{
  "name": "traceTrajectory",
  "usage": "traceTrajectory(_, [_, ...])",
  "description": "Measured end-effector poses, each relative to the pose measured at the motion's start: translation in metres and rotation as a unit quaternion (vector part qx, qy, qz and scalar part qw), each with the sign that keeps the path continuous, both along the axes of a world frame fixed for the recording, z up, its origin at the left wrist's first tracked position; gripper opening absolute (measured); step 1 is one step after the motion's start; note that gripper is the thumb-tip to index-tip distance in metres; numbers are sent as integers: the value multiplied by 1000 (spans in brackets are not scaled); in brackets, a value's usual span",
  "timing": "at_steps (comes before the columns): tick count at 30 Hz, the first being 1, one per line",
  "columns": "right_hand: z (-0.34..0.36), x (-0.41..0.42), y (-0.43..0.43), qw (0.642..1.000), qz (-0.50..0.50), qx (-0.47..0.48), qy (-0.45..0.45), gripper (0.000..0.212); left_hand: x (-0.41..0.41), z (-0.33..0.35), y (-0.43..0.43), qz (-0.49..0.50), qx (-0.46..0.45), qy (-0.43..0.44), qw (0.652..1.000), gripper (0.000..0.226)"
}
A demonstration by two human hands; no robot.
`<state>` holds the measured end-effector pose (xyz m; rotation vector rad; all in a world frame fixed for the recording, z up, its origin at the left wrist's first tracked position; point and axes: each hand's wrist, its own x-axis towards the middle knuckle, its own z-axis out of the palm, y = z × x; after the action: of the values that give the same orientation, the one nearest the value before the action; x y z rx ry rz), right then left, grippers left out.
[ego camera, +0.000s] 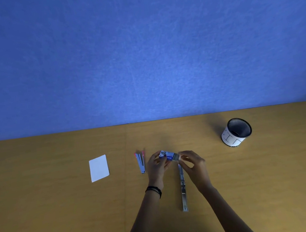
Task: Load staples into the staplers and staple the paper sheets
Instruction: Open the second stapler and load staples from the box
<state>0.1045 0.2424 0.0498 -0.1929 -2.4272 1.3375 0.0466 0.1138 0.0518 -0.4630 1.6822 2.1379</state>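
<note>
Both hands grip a small blue staple box (167,155) above the table (64,211). The left hand (157,166) curls round its body and the right hand (193,163) pinches its right end, so the box lies crosswise between them. A silver stapler (183,190), opened flat, runs lengthwise from under the right hand towards the person. A pink stapler (140,162) lies just left of the left hand, and the paper sheets (99,168) lie farther left.

Above a brown wooden table (64,211), the left hand (157,166) grips a small blue staple box (166,155). The right hand (193,163) pinches the box's pale right end with its fingers (181,155). Left of the hands lies a pink stapler (140,163), hinged open. A silver stapler (183,190) lies opened out flat between the forearms, its far end hidden under the right hand. A stack of white paper sheets (99,168) lies further left. A black mesh pen cup (236,131) with a white label stands well apart to the right, before a blue wall (141,50). Black bands (154,190) circle the left wrist.
</note>
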Motion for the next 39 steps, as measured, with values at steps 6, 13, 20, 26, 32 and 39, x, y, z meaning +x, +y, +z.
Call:
traceTrajectory(6, [0, -2, 0, 999, -7, 49, -3, 25, 1, 1, 3, 0, -3, 5, 1000, 35])
traceTrajectory(13, [4, -7, 4, 995, 45, 89, -20, 24, 3, 2, 2, 0, -2, 21, 1000, 35])
traceTrajectory(20, [6, -8, 2, 987, 72, 141, -32, 23, 7, 1, 2, -14, 4, 22, 1000, 35])
traceTrajectory(26, [5, -3, -4, 988, 72, 135, -29, 23, 9, -4, 4, -21, 5, 27, 999, 30])
traceTrajectory(32, [-12, -2, 8, 992, 34, 60, -102, 29, 8, -13, 9, -97, -18, 21, 995, 26])
traceTrajectory(39, [-40, -10, 49, 976, -151, -46, -149, 20, 5, -36, 8, -200, -197, 24, 959, 37])
